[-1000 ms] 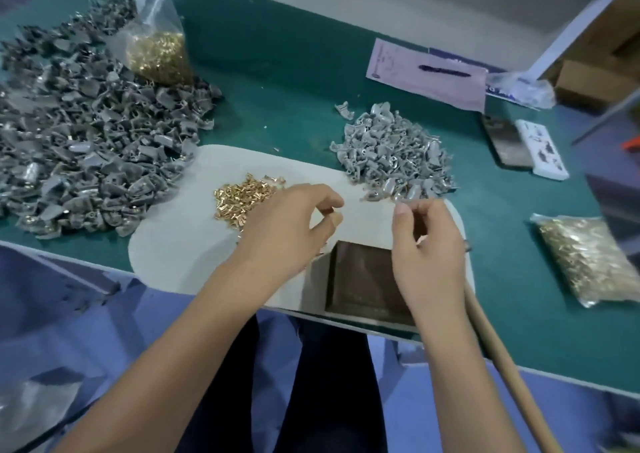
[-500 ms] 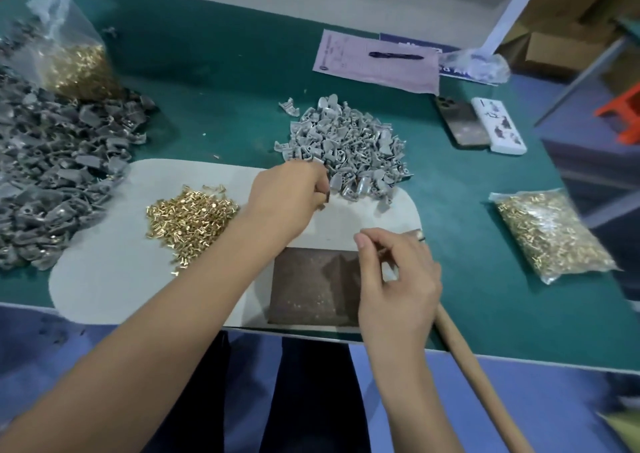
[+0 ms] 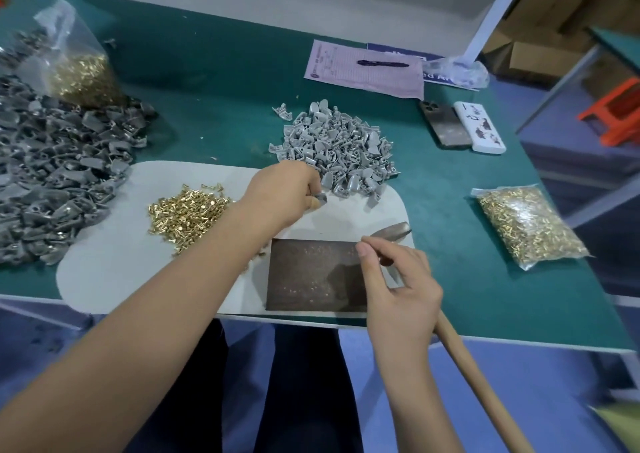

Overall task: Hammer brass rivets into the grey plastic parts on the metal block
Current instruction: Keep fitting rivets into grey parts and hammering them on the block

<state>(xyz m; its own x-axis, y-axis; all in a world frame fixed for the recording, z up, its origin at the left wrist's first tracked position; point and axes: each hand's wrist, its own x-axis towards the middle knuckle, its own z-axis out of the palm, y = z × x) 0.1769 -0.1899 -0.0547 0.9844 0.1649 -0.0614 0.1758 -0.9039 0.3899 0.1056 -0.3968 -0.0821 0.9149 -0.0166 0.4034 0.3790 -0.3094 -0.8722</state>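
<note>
A worker seated at a green-topped bench [image 3: 225,82] picks the next piece for riveting. The left hand [image 3: 282,194], its fingers curled, pinches one grey plastic part [image 3: 320,198] at the near edge of the light grey heap of plastic parts [image 3: 337,149], which lies just beyond the metal block [image 3: 311,274]. The right hand [image 3: 398,279] hovers over the block's right edge, thumb and forefinger drawn together as if pinching something small, possibly a rivet; what they hold cannot be told. The hammer [image 3: 393,231] lies under that hand, its head beside the block's far right corner and its wooden handle [image 3: 485,390] running back off the bench. The block itself is bare, nothing yet set on it.

The plastic parts look light, rigid and smooth, small enough to skid or tip under a blow, and are likely best held by their outer edges, fingers clear of the rivet hole. The loose brass rivets [image 3: 187,210], piled on the pale mat [image 3: 114,269] left of the block, look tiny, hard and prone to rolling, best pinched by the shank.

A clear bag of rivets [image 3: 526,224] lies sealed well to the block's right; a second open bag of rivets [image 3: 78,68] stands far to its left, against a darker heap of grey parts [image 3: 55,175].
</note>
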